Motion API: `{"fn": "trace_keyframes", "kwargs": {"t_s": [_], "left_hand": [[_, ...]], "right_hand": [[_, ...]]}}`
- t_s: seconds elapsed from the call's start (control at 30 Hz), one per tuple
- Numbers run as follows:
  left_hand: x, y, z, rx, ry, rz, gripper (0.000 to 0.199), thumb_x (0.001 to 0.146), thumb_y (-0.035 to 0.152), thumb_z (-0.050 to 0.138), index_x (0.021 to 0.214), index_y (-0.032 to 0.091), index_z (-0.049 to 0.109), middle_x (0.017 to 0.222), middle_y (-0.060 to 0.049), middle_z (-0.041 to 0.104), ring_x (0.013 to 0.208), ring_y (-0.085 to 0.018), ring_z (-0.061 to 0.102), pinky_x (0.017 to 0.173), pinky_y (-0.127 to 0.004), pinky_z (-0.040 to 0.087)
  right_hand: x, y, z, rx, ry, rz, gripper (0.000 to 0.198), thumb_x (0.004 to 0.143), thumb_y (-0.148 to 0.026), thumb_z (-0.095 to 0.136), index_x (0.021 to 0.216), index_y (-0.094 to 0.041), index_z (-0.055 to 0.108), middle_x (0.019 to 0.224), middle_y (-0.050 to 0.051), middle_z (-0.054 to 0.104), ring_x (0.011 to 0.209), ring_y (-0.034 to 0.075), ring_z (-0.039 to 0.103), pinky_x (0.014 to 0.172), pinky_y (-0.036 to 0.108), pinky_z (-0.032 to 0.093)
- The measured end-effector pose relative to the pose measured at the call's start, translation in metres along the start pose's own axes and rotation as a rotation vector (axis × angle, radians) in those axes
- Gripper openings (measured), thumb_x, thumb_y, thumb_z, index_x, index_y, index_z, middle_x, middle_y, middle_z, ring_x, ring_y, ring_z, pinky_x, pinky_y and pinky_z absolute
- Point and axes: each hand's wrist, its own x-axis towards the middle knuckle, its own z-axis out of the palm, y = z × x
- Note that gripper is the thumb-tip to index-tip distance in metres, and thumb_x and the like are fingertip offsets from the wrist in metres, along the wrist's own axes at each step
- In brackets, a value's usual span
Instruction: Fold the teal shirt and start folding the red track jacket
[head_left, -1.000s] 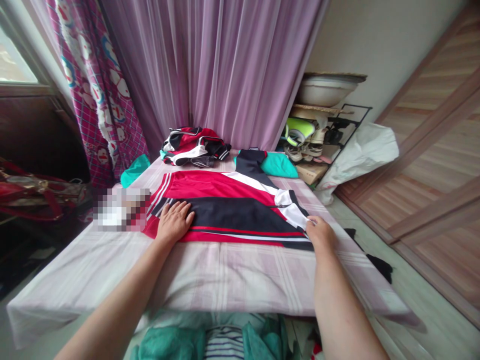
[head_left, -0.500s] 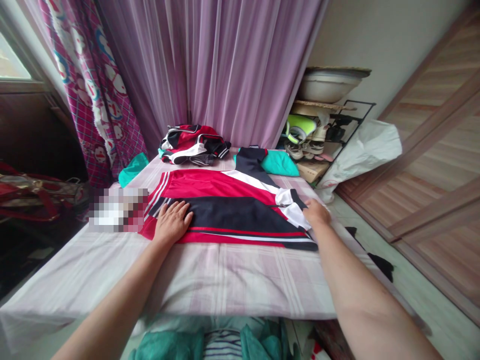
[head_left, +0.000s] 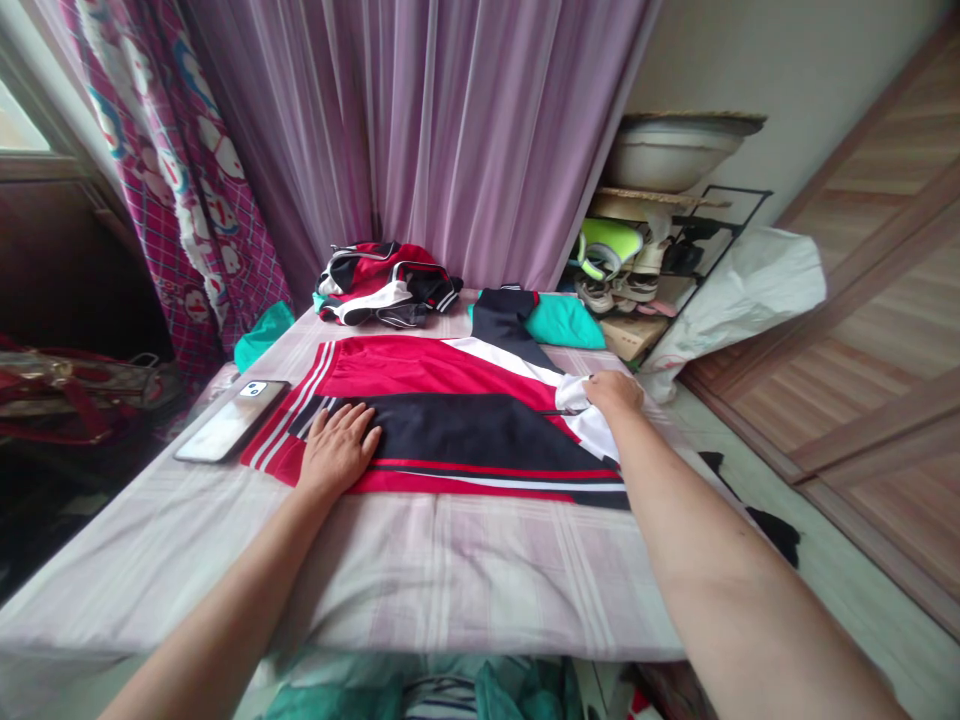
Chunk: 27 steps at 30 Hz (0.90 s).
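A red, navy and white track jacket (head_left: 420, 365) lies on the table with its striped hem toward the left. One navy sleeve (head_left: 465, 430) is folded lengthwise over the body, while the other sleeve (head_left: 504, 318) stretches toward the back. My left hand (head_left: 339, 445) rests flat on the folded sleeve near its striped cuff, fingers slightly apart. At the collar end, my right hand (head_left: 616, 395) is closed on the white part of the jacket; its fingertips are partly hidden. A phone (head_left: 225, 425) lies face down beside the hem.
Behind the jacket sits a crumpled red, black and white garment (head_left: 390, 285). Teal cloth (head_left: 566, 322) lies at the back right, under the far cuff. A shoe rack (head_left: 660, 270) with a basin (head_left: 675, 155) stands beyond, next to a white bag (head_left: 750, 290).
My right hand has shifted slightly left and back at the collar, and the dark collar edge no longer shows. My left hand stays on the sleeve. The view has moved a little.
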Motion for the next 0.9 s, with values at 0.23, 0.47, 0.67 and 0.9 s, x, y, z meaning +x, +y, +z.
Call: {"fn": "trace_keyframes", "kwargs": {"t_s": [0.23,0.47,0.67,0.9], "left_hand": [[0.0,0.0,0.001,-0.005,0.002,-0.009,0.051,0.098,0.046,0.038,0.134,0.021,0.064,0.143,-0.009,0.062,0.139,-0.03,0.05,0.12,-0.049,0.024],[0.0,0.001,0.001,-0.029,0.003,-0.007,0.05,0.098,0.045,0.039,0.134,0.021,0.065,0.142,-0.009,0.062,0.138,-0.03,0.05,0.121,-0.05,0.023],[0.0,0.003,-0.001,-0.039,0.018,-0.018,0.048,0.098,0.044,0.041,0.133,0.023,0.066,0.141,-0.008,0.064,0.137,-0.029,0.051,0.12,-0.049,0.027],[-0.002,0.001,0.002,-0.06,0.041,-0.016,0.045,0.099,0.044,0.043,0.131,0.023,0.067,0.14,-0.008,0.065,0.136,-0.029,0.053,0.12,-0.052,0.029]], "right_hand": [[0.003,0.012,0.014,0.02,-0.064,0.047,0.051,0.092,-0.046,0.059,0.123,-0.007,0.071,0.124,0.025,0.068,0.117,0.034,0.064,0.09,0.039,0.05],[-0.025,0.006,-0.001,0.101,0.143,-0.126,0.043,0.099,-0.034,0.041,0.126,-0.016,0.069,0.127,0.018,0.068,0.117,0.031,0.063,0.095,0.041,0.048],[-0.139,-0.049,0.032,0.304,0.255,-0.842,0.046,0.099,-0.033,0.042,0.137,-0.015,0.061,0.14,0.016,0.063,0.129,0.027,0.056,0.108,0.041,0.043],[-0.178,-0.042,0.059,-0.003,-0.016,-0.804,0.054,0.1,-0.042,0.042,0.151,-0.026,0.047,0.16,0.011,0.041,0.148,0.027,0.036,0.12,0.054,0.025]]}}
